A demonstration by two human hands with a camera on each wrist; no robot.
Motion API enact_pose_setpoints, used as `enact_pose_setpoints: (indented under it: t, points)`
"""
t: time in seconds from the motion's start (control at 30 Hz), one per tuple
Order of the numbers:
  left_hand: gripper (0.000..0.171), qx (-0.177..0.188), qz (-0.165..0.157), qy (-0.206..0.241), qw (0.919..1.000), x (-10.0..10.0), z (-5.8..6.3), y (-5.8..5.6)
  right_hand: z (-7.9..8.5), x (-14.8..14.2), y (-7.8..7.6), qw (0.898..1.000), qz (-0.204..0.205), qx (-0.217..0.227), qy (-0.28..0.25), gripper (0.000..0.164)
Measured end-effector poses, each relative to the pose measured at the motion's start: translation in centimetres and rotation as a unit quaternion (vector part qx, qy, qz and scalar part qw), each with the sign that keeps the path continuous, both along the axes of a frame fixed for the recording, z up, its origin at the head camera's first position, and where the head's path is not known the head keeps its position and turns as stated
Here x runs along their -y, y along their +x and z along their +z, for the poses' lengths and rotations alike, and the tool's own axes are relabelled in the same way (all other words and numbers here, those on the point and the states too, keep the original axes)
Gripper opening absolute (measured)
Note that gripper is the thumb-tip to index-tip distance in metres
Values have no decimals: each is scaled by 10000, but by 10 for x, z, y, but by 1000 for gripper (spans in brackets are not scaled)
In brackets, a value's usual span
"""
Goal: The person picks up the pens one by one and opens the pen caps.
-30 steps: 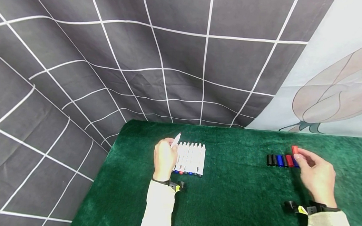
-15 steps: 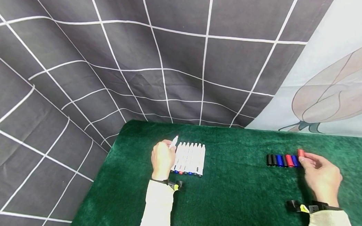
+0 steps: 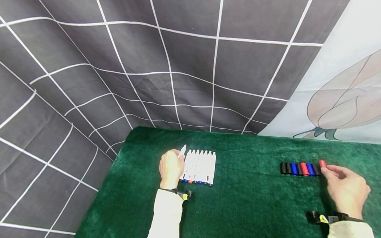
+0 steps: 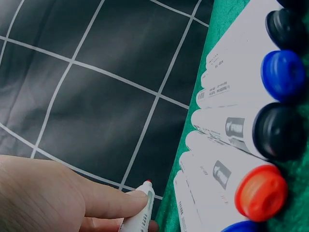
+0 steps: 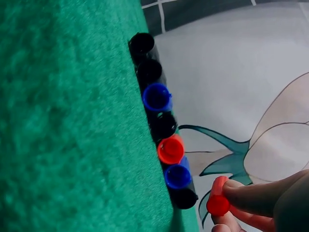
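Observation:
In the head view my left hand (image 3: 171, 167) pinches an uncapped white marker (image 3: 182, 150) with a red tip, beside a row of white markers (image 3: 200, 167). The left wrist view shows the thumb on that marker's barrel and the red tip pointing up. At the right, my right hand (image 3: 348, 187) holds a red marker cap (image 3: 322, 164) between thumb and fingers, at the right end of a row of caps (image 3: 300, 169). From the right wrist, that red cap (image 5: 219, 195) appears apart from the row, whose black end cap (image 5: 185, 198) lies nearest it.
A green cloth (image 3: 244, 202) covers the table. The lined-up markers have black, blue and red ends, and the row of caps is black, blue and red. Behind stands a dark grid-patterned curtain (image 3: 188, 53), with a white printed one (image 3: 359, 89) to its right.
My right hand has moved right and slightly down with the red cap, uncovering the row's right end. The left hand has shifted slightly left and down with its marker.

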State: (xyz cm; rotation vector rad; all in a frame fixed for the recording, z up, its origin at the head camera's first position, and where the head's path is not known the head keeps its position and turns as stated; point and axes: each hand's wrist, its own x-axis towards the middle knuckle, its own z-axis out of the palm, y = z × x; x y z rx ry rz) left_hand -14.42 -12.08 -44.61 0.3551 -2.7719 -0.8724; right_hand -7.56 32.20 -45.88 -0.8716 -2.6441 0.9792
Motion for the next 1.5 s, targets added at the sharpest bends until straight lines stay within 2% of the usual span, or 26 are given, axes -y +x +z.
enact_pose_setpoints:
  t: [0.27, 0.67, 0.93, 1.17, 1.5]
  points:
    - [13, 91, -70, 60, 9999, 1, -4, -1, -3, -2, -2, 9996, -139, 218, -71, 44]
    - [11, 385, -153, 98, 9991, 3, -6, -2, -10, -3, -3, 9992, -112, 387, -78, 44]
    - [15, 704, -127, 102, 9974, 3, -4, -1, -12, -3, -4, 9990, -103, 398, -153, 44]
    - [19, 962, -93, 66, 9953, 4, -3, -1, -14, -4, -5, 9989, 14, 458, 43, 43]
    - [22, 880, -102, 25, 9961, 4, -5, 0, -14, -3, -3, 9989, 9, 475, 8, 49]
